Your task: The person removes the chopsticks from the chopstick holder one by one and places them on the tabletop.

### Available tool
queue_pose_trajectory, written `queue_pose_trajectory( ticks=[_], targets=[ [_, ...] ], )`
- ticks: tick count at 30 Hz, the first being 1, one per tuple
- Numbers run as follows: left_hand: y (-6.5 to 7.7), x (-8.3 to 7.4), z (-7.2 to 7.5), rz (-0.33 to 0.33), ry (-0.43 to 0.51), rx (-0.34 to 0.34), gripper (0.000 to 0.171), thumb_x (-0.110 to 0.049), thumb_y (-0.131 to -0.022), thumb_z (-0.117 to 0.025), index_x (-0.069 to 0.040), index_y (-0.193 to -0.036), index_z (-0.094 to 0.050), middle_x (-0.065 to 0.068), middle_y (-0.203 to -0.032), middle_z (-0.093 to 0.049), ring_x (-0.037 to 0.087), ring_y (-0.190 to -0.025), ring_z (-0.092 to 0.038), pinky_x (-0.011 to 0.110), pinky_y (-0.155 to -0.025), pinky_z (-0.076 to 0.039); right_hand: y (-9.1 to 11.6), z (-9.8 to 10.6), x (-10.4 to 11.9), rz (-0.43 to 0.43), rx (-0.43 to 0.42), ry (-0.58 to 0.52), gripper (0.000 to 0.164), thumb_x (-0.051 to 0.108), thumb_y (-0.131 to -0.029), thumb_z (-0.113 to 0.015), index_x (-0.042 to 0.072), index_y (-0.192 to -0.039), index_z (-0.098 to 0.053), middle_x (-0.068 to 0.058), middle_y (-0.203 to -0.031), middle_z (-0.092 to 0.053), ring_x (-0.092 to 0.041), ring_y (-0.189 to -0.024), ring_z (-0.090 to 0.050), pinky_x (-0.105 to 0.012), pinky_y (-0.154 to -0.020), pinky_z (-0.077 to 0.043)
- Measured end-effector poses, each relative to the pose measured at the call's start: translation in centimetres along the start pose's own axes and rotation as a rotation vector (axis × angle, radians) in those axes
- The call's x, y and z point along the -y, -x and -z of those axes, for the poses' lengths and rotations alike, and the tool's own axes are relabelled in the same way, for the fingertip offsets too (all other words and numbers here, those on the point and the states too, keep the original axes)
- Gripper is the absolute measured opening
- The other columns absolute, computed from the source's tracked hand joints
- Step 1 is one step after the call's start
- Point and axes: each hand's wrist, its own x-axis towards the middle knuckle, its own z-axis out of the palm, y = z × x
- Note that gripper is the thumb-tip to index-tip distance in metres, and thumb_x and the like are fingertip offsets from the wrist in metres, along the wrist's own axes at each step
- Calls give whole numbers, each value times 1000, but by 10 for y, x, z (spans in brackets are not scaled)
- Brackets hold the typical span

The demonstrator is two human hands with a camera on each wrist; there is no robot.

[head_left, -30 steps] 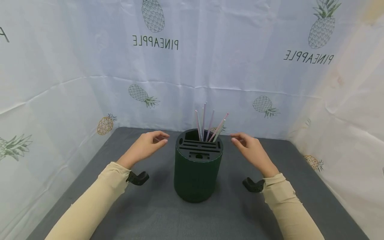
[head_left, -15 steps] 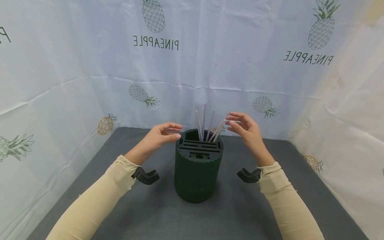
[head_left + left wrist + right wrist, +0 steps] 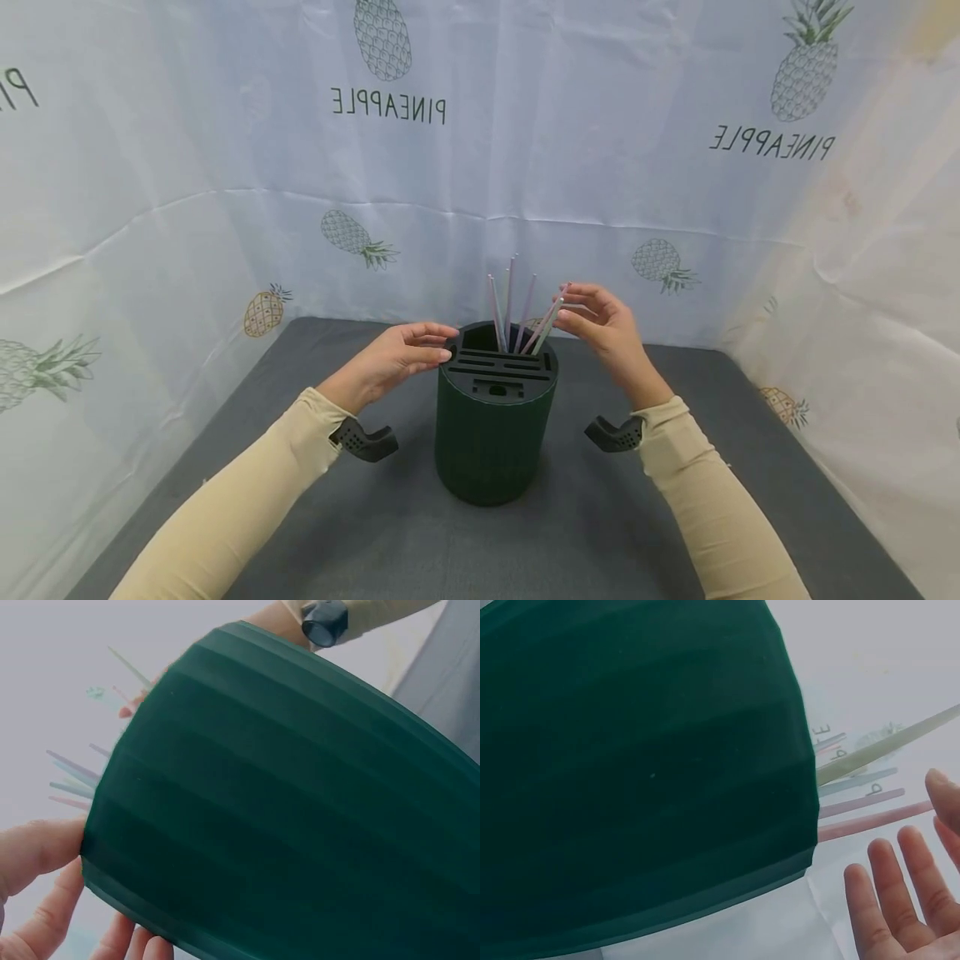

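A dark green round knife block [image 3: 491, 450] with a black slotted top [image 3: 498, 367] stands upright on the table. Several thin pastel straws [image 3: 510, 304] stick up from its large rear opening, and two lean right. My left hand [image 3: 393, 358] touches the left side of the rim, its thumb and fingertips spread along the edge. On the right, my right hand [image 3: 611, 333] has thumb and index finger apart around the upper ends of the leaning straws. In the right wrist view the tip of a pink straw [image 3: 870, 821] reaches the thumb, other fingers extended below.
A dark grey cloth [image 3: 480, 558] covers the table. White curtains [image 3: 525, 167] printed with pineapples hang behind and along both sides. Black camera mounts [image 3: 367, 440] sit at both wrists, over beige sleeves [image 3: 247, 500].
Both hands have come inward. My left hand has reached the knife block's rim, and my right hand has moved left and up to the leaning straws. The block stays in place.
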Motion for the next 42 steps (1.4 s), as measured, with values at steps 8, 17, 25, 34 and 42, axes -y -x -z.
queue_pose_trajectory(
  ticks=[8, 17, 25, 34, 42],
  targets=[
    [-3, 1, -2, 21, 12, 17, 50, -4, -92, -62, 0, -140, -47, 13, -149, -40, 30, -138, -39, 44, -116, -32, -2, -1, -3, 16, 17, -37, 22, -2, -92, -60, 9, -111, -61, 0, -117, -63, -16, -109, -64, -29, -90, -55],
    [-5, -3, -3, 18, 19, 23, 51, -3, -92, -62, 0, -140, -46, 14, -149, -40, 30, -138, -38, 45, -116, -32, -5, 0, -6, -6, 22, -37, 21, -2, -91, -62, 14, -104, -64, -1, -110, -67, -11, -100, -67, -27, -85, -57],
    [-7, -3, -3, 19, 16, 30, 51, -4, -92, -62, 0, -140, -46, 14, -149, -38, 31, -139, -37, 45, -116, -31, -7, -2, -5, 5, -2, -39, 17, 0, -92, -61, 12, -104, -63, -2, -108, -67, -12, -100, -68, -29, -84, -58],
    [-1, 2, 0, 30, 5, 31, 53, -6, -92, -62, -1, -142, -44, 14, -152, -35, 31, -142, -32, 47, -118, -28, -27, -4, 38, 155, -120, -95, 20, -8, -88, -64, 8, -99, -69, -3, -106, -70, -17, -93, -70, -33, -80, -59],
    [-1, 2, 3, 28, 1, 30, 53, -7, -92, -63, -1, -141, -45, 14, -151, -36, 31, -141, -34, 47, -117, -29, -52, 16, 108, 326, -219, -270, 31, -16, -82, -65, -4, -111, -65, -13, -91, -65, -24, -82, -70, -38, -73, -60]
  ],
)
